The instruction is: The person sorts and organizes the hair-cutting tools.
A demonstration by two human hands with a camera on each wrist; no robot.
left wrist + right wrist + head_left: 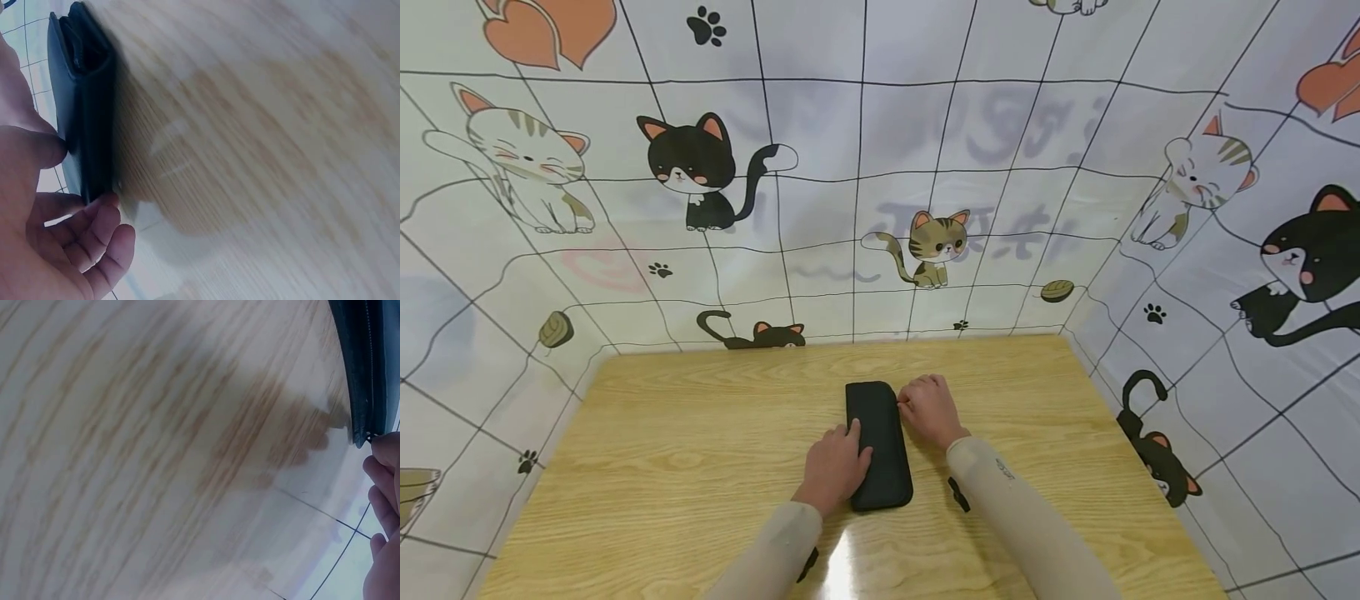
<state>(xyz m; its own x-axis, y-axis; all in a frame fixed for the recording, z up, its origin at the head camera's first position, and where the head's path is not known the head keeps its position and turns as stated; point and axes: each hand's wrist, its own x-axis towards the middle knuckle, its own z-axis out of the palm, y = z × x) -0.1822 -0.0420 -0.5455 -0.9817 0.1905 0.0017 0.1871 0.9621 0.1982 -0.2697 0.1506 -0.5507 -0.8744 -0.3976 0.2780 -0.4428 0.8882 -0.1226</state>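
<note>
A long black zip-up wallet [880, 450] lies flat on the wooden table, its length running away from me. In the left wrist view, the end of the wallet [94, 106] shows a gap between its layers. My left hand [835, 467] grips its left side, thumb on the top face and fingers at the edge. Near the far right corner, my right hand [929, 410] pinches the zipper pull [370, 437] between thumb and finger; most of the pull is hidden. Zipper teeth [369, 337] run along that side in the right wrist view.
The light wooden table [700, 433] is enclosed at the back and sides by white cloth [820, 208] printed with a grid and cartoon cats. Dark straps [958, 495] hang under both sleeves. Light glares off the table's near part.
</note>
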